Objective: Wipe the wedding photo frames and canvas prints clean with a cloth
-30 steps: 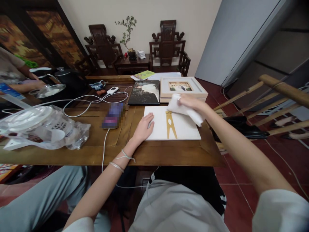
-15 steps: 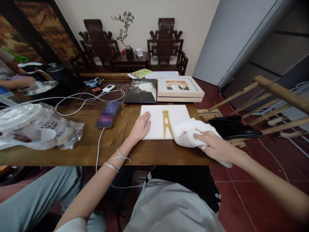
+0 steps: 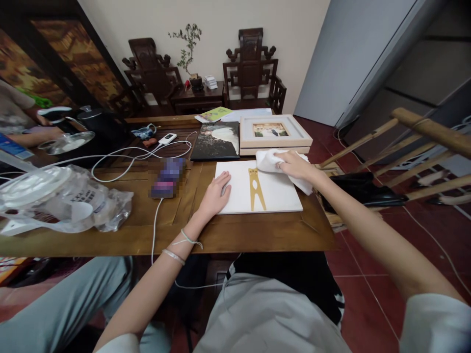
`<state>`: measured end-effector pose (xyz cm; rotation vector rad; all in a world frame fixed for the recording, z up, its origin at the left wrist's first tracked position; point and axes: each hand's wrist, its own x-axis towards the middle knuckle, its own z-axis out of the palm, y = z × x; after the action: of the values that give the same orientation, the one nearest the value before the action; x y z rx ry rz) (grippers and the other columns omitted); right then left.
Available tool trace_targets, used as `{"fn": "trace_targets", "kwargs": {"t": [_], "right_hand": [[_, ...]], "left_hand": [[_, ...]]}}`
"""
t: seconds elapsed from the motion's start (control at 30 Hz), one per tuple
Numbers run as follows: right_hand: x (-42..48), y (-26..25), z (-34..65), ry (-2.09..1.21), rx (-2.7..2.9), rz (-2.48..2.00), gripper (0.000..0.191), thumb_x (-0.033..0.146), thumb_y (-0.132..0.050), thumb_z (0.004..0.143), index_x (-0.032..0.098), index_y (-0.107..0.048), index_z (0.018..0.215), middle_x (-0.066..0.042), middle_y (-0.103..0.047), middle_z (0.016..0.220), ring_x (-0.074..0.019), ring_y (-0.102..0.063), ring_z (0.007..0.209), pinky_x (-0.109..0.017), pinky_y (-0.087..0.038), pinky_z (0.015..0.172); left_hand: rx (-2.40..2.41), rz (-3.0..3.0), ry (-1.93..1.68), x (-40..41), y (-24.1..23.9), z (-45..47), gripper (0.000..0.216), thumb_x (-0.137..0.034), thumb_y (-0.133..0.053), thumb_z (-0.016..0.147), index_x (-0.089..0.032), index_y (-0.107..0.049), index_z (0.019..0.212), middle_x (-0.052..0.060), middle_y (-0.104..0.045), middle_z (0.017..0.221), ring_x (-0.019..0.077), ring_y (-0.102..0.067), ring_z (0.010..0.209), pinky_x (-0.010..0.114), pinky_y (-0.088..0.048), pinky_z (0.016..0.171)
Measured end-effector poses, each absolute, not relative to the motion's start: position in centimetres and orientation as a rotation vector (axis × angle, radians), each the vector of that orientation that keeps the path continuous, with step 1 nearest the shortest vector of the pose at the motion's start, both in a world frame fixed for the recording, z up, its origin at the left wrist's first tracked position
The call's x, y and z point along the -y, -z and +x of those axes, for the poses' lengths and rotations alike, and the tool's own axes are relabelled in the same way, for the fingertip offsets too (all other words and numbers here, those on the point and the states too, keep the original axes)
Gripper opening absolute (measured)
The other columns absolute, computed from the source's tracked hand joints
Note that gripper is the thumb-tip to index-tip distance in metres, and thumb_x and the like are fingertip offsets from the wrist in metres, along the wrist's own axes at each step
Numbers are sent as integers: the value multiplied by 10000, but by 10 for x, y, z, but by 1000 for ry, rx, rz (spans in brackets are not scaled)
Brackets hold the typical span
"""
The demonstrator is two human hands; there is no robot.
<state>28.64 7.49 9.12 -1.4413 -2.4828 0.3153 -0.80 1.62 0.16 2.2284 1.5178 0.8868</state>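
Note:
A white board [image 3: 274,196] with a gold clothespin-shaped stand [image 3: 255,188] lies flat on the wooden table [image 3: 235,235]. My left hand [image 3: 215,193] rests open and flat on the board's left edge, holding it down. My right hand [image 3: 296,165] grips a white cloth [image 3: 270,161] and presses it onto the board's far right corner. Just beyond the cloth sits a framed photo [image 3: 273,130] on a pale box.
A dark photo album [image 3: 217,140] lies left of the frame. A phone [image 3: 168,177] with white cables, a crumpled plastic bag [image 3: 62,198], and a pot lid under another person's hand [image 3: 51,131] fill the table's left. A wooden rack [image 3: 405,162] stands at right.
My right hand swept the cloth from the board's far right corner down to its near right corner, then back up to the far corner. My left hand stayed put.

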Motion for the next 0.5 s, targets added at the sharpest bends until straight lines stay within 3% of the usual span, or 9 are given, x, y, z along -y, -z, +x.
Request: {"fn": "trace_targets", "kwargs": {"t": [0.17, 0.33, 0.5], "right_hand": [[-6, -91, 296, -349, 2560, -1434, 149, 161, -438, 805, 233, -568, 800, -91, -627, 782, -288, -590, 798, -382, -415, 763], [77, -94, 306, -358, 2676, -1459, 273, 128, -459, 782, 242, -659, 930, -109, -676, 857, -327, -645, 967, -406, -458, 862], [73, -97, 307, -404, 2681, -1457, 268, 158, -467, 788, 252, -674, 930, -111, -698, 878, -320, -644, 929, -402, -469, 824]], "left_hand": [[-1525, 2231, -863, -15, -4, -6, 460, -223, -445, 977, -128, -636, 1384, 143, -564, 1537, 286, -462, 1497, 549, -300, 1278], [-1522, 2226, -856, -14, -7, -4, 462, -215, -438, 972, -115, -643, 1374, 149, -565, 1536, 296, -454, 1501, 558, -300, 1275], [-1522, 2228, -864, -15, -6, -5, 468, -219, -438, 971, -112, -641, 1379, 156, -559, 1538, 300, -457, 1499, 566, -303, 1272]]}}
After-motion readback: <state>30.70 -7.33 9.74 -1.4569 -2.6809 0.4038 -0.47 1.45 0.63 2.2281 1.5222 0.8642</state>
